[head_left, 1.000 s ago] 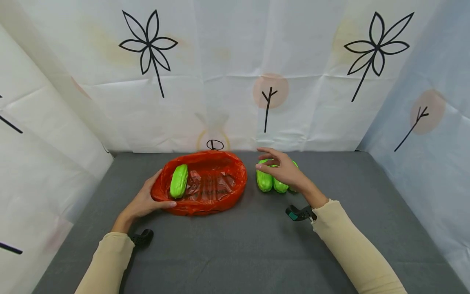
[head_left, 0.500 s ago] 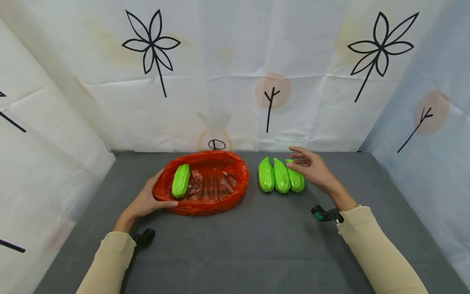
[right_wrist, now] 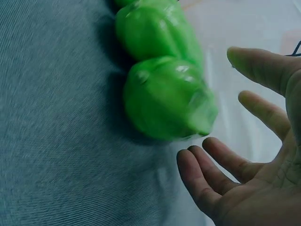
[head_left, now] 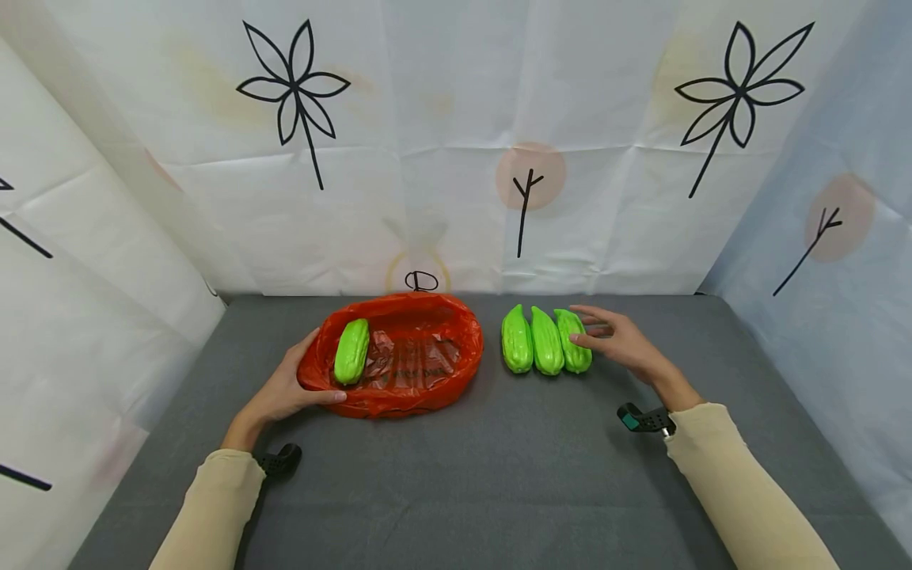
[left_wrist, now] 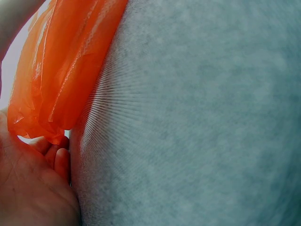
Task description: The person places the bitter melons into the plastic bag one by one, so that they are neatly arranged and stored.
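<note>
Just beside the right fingers [right_wrist: 190, 172], the rightmost green gourd [head_left: 575, 355].

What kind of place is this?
Probably a little screened-off work table, perhaps set up for filming, though I can't be sure. Creased white sheets with plant drawings stand around three sides, and a grey cloth lies under the red bag and gourds.

And there goes the right hand [head_left: 621, 345], swept rightward past the green gourds [head_left: 546, 342], lower now beside the rightmost!
</note>
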`<state>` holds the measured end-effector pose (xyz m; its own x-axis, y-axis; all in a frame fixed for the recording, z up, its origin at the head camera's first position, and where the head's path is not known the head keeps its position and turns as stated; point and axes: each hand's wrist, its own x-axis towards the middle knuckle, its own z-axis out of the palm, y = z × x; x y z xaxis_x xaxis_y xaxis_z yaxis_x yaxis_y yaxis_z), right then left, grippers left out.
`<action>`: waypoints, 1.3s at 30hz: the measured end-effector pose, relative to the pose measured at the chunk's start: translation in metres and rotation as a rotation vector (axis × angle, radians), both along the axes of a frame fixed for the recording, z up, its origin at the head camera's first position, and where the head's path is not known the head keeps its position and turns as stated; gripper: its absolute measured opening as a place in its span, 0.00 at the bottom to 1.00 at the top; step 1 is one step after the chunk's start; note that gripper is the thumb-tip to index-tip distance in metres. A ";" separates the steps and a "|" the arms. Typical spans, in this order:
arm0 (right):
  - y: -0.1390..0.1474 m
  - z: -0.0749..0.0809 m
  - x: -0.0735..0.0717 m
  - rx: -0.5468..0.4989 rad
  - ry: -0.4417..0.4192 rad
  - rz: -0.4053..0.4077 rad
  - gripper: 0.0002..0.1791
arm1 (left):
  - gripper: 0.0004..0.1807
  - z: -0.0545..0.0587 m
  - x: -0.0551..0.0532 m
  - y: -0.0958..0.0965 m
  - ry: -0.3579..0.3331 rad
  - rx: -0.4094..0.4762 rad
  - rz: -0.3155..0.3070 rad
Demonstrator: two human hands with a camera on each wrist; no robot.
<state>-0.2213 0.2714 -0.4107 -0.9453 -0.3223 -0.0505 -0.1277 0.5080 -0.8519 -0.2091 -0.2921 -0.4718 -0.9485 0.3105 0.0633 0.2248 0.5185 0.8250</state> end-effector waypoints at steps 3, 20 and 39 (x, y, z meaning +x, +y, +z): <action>-0.001 -0.007 -0.003 0.050 -0.023 0.002 0.37 | 0.66 0.000 0.000 0.000 -0.008 -0.011 0.011; 0.000 -0.010 -0.003 0.052 -0.025 -0.026 0.38 | 0.66 0.001 0.000 0.002 -0.002 0.000 -0.001; -0.035 0.032 0.000 -0.018 0.041 -0.004 0.37 | 0.65 0.001 0.001 0.002 0.001 -0.013 0.004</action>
